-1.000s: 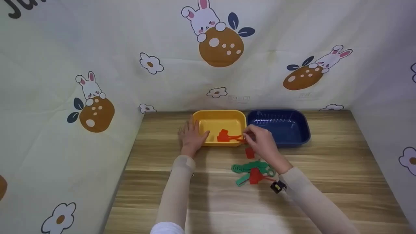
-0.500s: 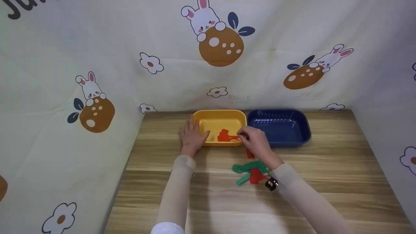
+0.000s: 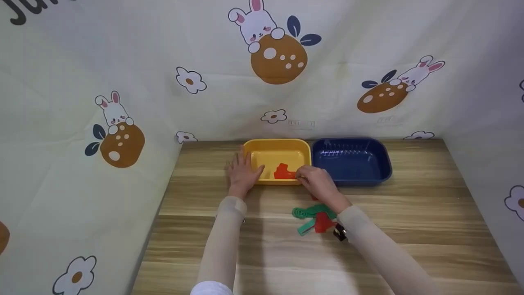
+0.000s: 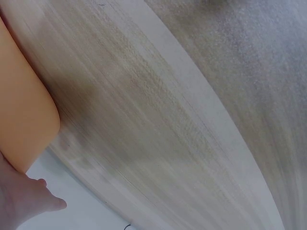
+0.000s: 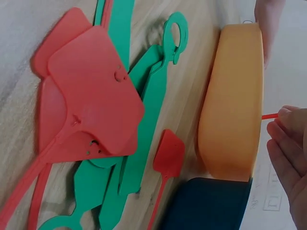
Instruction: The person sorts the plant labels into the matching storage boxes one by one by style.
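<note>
My left hand (image 3: 242, 174) rests spread on the left rim of the yellow tray (image 3: 278, 142), fingers straight. In the left wrist view, part of that hand (image 4: 24, 201) lies against the tray's orange-looking wall (image 4: 24, 105). At the tray's right front corner my right hand (image 3: 320, 183) pinches a thin red handle (image 5: 269, 116), which reaches over the rim. Inside the tray lies a flat red paddle-shaped piece (image 3: 282, 172); whether it is the one I pinch is hidden by the fingers.
A dark blue tray (image 3: 352, 180) stands right of the yellow one. Before them lie flat green pieces (image 3: 309, 212) under red paddle-shaped pieces (image 3: 323, 222), and a small red paddle (image 5: 170, 153) nearer the trays. A patterned cloth wall (image 3: 221, 110) rises behind.
My right hand has moved left and slightly down, from above the gap between the trays to over the yellow tray's right front corner. The left hand stays in place.
</note>
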Demonstrator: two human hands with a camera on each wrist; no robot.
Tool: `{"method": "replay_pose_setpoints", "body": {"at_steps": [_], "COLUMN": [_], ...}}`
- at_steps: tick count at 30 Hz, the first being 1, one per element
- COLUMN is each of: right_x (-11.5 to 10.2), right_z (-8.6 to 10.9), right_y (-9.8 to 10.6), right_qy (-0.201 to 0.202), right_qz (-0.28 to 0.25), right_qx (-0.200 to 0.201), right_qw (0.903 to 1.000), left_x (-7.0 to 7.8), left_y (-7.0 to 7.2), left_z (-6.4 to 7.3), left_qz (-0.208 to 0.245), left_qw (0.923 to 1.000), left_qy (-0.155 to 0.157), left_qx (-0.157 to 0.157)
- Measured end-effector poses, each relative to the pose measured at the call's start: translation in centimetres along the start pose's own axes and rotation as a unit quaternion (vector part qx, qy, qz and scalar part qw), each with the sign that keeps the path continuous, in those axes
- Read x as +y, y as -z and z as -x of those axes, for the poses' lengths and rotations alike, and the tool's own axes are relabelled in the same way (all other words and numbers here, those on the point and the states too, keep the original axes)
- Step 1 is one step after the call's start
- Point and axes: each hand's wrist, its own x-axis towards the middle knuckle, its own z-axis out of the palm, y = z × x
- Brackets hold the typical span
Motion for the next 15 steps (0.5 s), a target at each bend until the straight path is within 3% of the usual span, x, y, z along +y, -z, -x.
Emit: {"method": "replay_pose_setpoints", "body": {"at_steps": [15], "right_x": [-0.01], "right_z": [0.05], "right_y": [-0.23], "right_qy": [0.026], "right_qz": [0.089], "right_qx": [-0.038], "right_qw": [0.995], "left_x": [-0.17], "left_y": [0.01], "left_z": [0.04], "left_qz": [0.004], "left_qw": [1.0], "left_qy": [-0.001], "left_qx": [-0.002]}}
